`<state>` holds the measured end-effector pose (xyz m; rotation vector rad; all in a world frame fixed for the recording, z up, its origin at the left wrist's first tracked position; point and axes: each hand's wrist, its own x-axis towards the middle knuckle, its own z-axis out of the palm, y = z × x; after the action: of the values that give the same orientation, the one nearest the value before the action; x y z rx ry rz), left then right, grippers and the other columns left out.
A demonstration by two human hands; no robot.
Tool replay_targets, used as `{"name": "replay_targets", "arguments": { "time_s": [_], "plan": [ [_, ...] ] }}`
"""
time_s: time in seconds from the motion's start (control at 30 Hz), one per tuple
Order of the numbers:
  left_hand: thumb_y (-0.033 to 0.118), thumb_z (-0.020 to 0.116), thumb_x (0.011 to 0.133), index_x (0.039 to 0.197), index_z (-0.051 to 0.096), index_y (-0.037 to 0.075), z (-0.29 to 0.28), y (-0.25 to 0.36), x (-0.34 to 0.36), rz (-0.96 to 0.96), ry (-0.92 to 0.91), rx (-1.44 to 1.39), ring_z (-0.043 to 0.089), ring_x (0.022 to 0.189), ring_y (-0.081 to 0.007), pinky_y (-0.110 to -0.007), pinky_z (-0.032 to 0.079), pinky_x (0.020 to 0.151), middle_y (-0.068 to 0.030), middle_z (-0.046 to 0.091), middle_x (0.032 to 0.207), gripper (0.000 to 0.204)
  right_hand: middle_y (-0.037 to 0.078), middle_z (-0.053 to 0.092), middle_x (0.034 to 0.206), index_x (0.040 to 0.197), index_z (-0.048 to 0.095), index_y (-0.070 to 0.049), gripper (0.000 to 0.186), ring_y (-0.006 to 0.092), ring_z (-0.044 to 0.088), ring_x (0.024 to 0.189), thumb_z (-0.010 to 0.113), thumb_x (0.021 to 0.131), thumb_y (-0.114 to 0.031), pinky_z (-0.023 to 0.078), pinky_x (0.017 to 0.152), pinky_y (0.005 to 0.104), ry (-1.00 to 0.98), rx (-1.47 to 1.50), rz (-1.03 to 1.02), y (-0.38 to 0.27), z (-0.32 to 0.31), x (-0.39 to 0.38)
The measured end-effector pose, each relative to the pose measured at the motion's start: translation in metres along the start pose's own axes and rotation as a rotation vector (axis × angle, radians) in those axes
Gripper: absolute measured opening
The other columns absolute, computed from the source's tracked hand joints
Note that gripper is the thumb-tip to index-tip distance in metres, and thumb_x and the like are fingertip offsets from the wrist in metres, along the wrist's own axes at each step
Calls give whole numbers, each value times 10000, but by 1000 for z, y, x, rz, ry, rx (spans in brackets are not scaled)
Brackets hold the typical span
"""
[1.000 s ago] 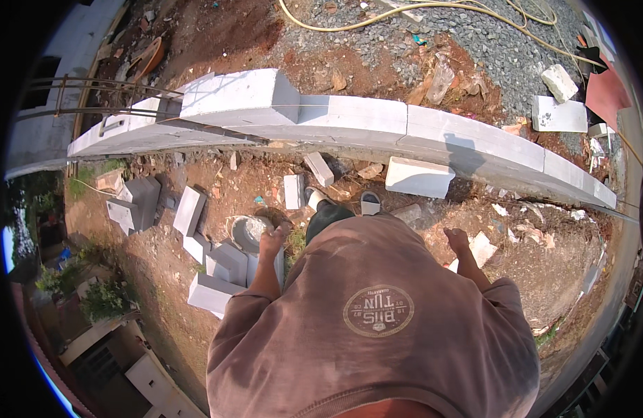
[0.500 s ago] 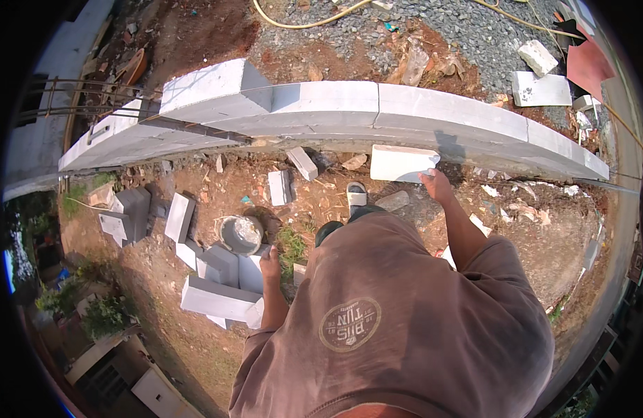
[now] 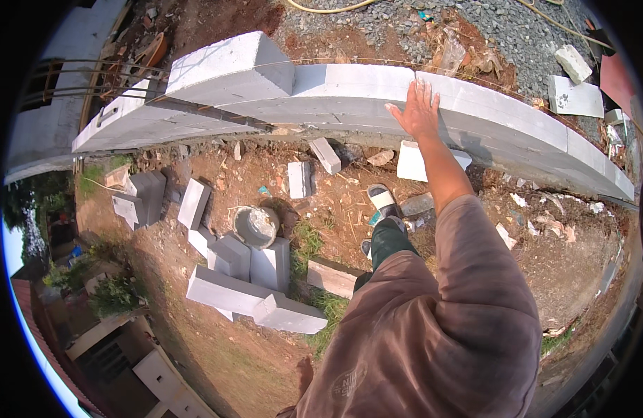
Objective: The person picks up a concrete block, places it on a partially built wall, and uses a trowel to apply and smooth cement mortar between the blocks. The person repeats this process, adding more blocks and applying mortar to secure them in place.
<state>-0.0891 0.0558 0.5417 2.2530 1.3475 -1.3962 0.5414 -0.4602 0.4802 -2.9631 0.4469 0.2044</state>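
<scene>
My right hand (image 3: 420, 111) lies with fingers spread on the top edge of a low wall of pale blocks (image 3: 349, 82), beside a joint between two blocks. It holds nothing. A white rectangular piece (image 3: 410, 164) sits at the wall's foot, partly hidden behind my right forearm. One larger block (image 3: 227, 70) stands on top of the wall toward the left. A thin line (image 3: 367, 61) runs along the wall's top. My left hand is out of the picture.
A bucket (image 3: 243, 226) with greyish contents stands left of my feet. Several pale blocks (image 3: 231, 291) lie around it. A brownish block (image 3: 333, 276) is near my leg. Thin steel bars (image 3: 91, 92) stick out at the wall's left. Gravel (image 3: 509, 49) and a hose (image 3: 332, 8) lie beyond the wall.
My right hand has let go of the white piece and moved up onto the wall top, fingers spread. My left hand has left the view. My body has leaned toward the wall.
</scene>
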Motion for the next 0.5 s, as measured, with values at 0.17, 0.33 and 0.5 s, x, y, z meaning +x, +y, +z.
{"name": "replay_targets", "arguments": {
  "time_s": [0.17, 0.33, 0.5],
  "plan": [
    [475, 491, 886, 976, 635, 17, 73, -36, -37, -107, 5, -261, 614, 837, -279, -392, 465, 697, -149, 648, 830, 489, 179, 124, 1520, 1450, 117, 9, 997, 330, 44, 1415, 483, 807, -660, 29, 1124, 518, -16, -45, -58, -14, -1, 10],
    [347, 573, 894, 1041, 617, -58, 8, 133, -51, 100, 201, -1072, 604, 899, -194, -333, 470, 756, -161, 658, 948, 433, 227, 101, 1510, 1439, 93, 42, 1043, 380, 44, 1406, 476, 799, -687, 107, 1102, 565, -50, -133, -116, 14, 3, 14],
    [400, 559, 895, 1258, 468, -87, -29, 228, -73, 251, 226, -1186, 552, 1126, -305, -354, 432, 946, -261, 547, 1219, 614, 228, 86, 1511, 1438, 83, 43, 1093, 391, 56, 1402, 490, 770, -719, 144, 1097, 561, -206, -200, -99, 1, -7, 20]
  ]
}}
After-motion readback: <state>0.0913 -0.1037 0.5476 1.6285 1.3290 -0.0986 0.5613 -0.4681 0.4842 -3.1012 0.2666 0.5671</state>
